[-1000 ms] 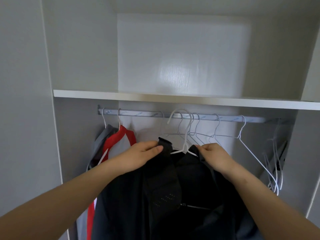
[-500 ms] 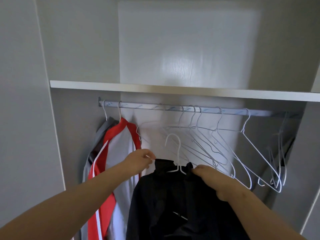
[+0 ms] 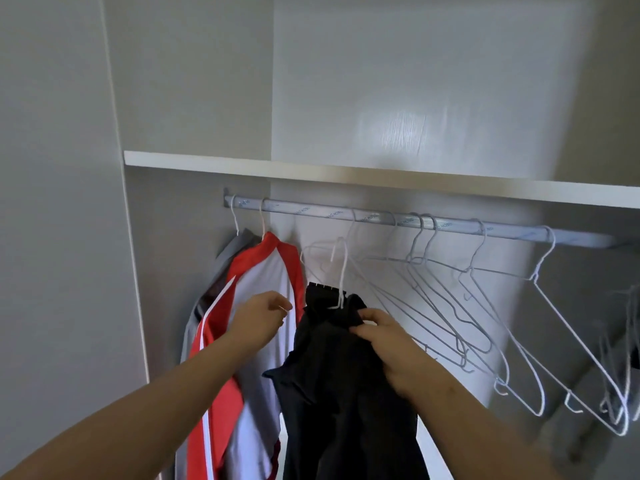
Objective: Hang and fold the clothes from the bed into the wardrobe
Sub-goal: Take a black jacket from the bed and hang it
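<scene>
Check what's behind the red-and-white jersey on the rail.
Behind the red-and-white jersey hangs a grey garment on its own hanger, at the rail's left end. Only its shoulder and left edge show; the jersey covers the rest.

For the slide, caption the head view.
Right hand holds a black garment on a hanger below the rail; left hand beside it.
</scene>
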`<state>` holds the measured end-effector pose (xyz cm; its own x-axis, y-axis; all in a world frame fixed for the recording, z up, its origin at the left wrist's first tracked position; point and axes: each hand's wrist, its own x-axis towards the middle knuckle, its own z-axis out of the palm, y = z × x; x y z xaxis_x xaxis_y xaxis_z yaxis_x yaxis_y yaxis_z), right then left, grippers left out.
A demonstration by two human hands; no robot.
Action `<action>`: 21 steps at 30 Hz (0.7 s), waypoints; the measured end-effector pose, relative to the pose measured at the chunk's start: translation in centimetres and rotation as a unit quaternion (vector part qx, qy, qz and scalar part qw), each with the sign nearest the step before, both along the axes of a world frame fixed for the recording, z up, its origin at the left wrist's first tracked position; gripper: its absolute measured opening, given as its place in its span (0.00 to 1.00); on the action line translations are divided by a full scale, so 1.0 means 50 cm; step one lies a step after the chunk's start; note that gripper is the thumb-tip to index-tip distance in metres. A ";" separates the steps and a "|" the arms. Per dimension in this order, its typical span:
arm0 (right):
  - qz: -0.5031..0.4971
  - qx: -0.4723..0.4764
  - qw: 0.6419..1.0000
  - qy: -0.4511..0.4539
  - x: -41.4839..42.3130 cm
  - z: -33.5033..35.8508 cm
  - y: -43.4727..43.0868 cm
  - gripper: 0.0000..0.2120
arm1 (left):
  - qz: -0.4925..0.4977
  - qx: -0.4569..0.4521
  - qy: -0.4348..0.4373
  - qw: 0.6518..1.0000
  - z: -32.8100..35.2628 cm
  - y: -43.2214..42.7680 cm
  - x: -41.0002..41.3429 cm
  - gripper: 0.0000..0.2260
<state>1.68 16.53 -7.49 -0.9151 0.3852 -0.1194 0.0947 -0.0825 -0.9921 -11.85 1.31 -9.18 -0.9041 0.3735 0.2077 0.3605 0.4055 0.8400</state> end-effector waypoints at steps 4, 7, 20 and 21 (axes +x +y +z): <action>-0.012 -0.013 1.000 0.025 -0.069 0.014 -0.015 0.10 | 0.041 -0.014 0.077 0.996 0.019 -0.015 -0.054 0.11; -0.026 0.017 0.999 0.030 -0.130 0.042 -0.021 0.12 | 0.069 -0.027 0.127 0.989 0.034 -0.025 -0.105 0.11; -0.089 0.112 0.988 0.056 -0.371 0.136 -0.036 0.13 | 0.053 -0.092 0.205 0.973 0.009 -0.046 -0.317 0.12; -0.096 0.110 0.987 0.058 -0.386 0.134 -0.039 0.14 | 0.064 -0.115 0.215 0.968 0.004 -0.045 -0.329 0.13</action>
